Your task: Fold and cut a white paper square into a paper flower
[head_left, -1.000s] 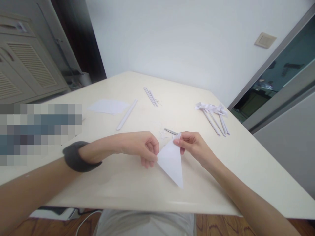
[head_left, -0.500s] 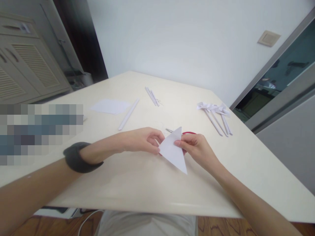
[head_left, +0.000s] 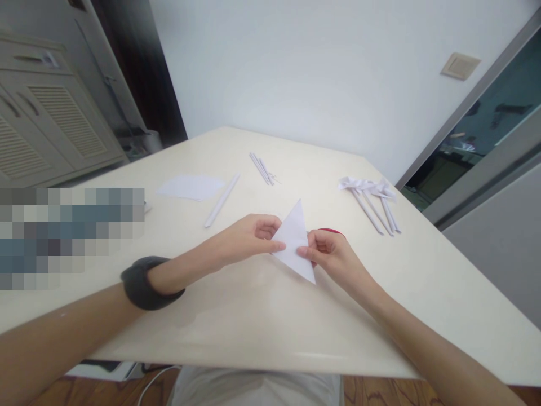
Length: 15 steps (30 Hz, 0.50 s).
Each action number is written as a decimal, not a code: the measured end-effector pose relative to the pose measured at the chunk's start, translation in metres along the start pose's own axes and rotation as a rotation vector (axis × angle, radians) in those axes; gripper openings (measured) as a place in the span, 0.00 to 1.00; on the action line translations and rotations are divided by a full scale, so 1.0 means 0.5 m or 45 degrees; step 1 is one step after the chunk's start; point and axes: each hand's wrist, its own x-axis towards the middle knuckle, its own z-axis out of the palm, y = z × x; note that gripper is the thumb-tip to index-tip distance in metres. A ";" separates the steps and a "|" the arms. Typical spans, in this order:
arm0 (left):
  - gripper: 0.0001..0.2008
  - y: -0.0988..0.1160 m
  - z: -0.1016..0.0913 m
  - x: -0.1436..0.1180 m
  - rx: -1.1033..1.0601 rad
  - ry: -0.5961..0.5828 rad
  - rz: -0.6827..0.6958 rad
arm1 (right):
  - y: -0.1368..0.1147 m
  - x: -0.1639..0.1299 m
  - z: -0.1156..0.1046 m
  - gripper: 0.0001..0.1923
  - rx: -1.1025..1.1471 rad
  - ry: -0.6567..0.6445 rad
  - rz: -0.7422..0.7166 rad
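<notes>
Both hands hold a folded paper triangle above the counter, now tipped more upright.

Head view: the left hand [head_left: 249,237] pinches the left edge of the triangle [head_left: 293,242] with closed fingers, and the right hand [head_left: 332,256] grips its right edge the same way. Compared with half a second ago, the triangle's upper tip stands higher and its lower point sits closer to the hands; both hands have drawn nearer each other. A red object [head_left: 333,232] shows just behind the right hand. On the counter [head_left: 253,316] farther off lie a flat sheet [head_left: 190,186], a rolled stick [head_left: 222,199], thin strips [head_left: 262,168] and a cluster of pinwheels [head_left: 372,194].
</notes>
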 end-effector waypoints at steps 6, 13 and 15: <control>0.14 -0.004 0.014 -0.002 -0.074 -0.027 0.118 | -0.009 -0.007 0.012 0.14 -0.021 -0.001 -0.046; 0.14 -0.015 0.019 0.002 -0.087 -0.141 0.184 | -0.026 -0.015 0.013 0.13 -0.067 0.050 -0.156; 0.14 -0.013 0.020 0.001 -0.094 -0.167 0.186 | -0.025 -0.015 0.012 0.14 -0.099 0.042 -0.175</control>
